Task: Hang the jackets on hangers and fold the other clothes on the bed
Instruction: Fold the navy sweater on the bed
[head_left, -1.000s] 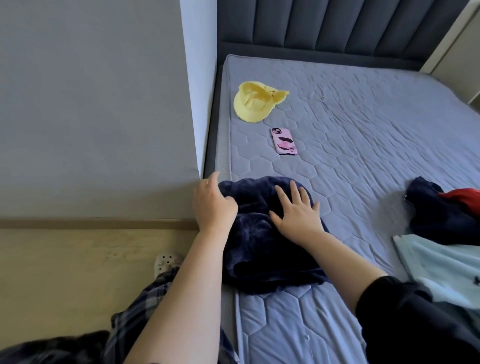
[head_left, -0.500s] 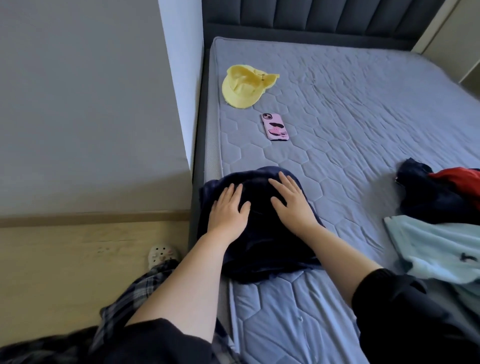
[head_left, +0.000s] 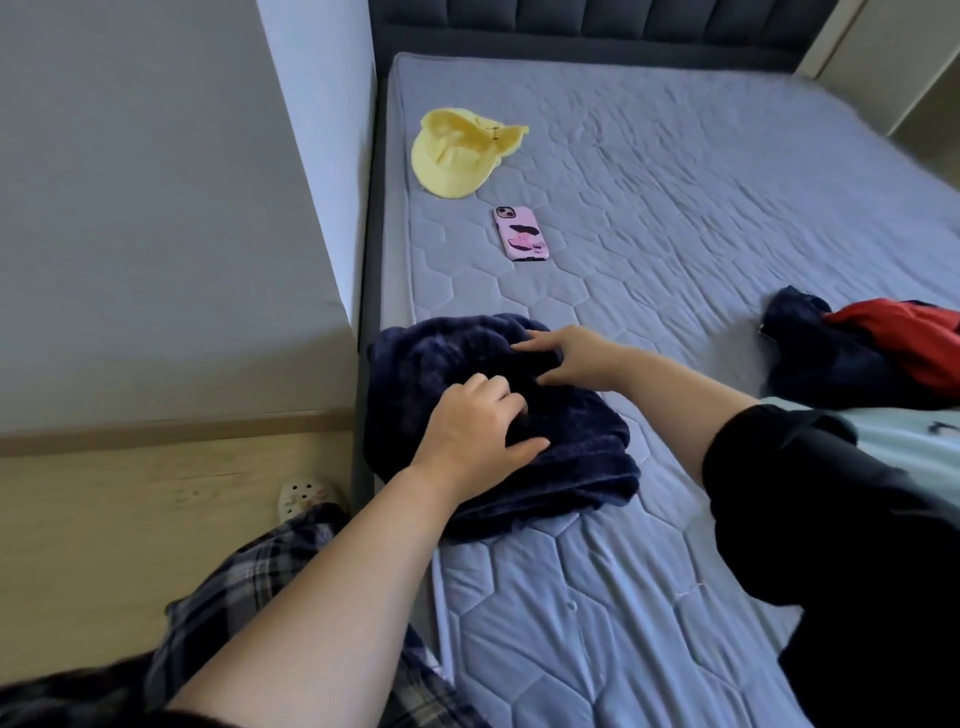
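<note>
A dark navy fleece garment (head_left: 415, 374) lies folded in a thick bundle at the left edge of the grey quilted mattress (head_left: 675, 208). My left hand (head_left: 475, 431) is on top of the bundle, fingers curled into the fabric and thumb spread toward the near fold. Just beyond it, my right hand (head_left: 569, 356) pinches a fold of the same garment between fingers and thumb. At the right edge lie a crumpled navy garment (head_left: 831, 358) with a red one (head_left: 914, 338) on it, and a pale blue garment (head_left: 893, 441) nearer me.
A yellow hat (head_left: 457, 156) and a pink-cased phone (head_left: 521, 234) lie on the mattress beyond the bundle. A grey wall (head_left: 156, 208) stands close on the left over a wooden floor (head_left: 130, 519), where a white clog (head_left: 304, 499) shows. A dark padded headboard (head_left: 571, 21) closes the far end.
Both hands lay flat on the navy bundle before. Now the left hand's fingers have curled into the fabric and the right hand has turned sideways and taken a fold.
</note>
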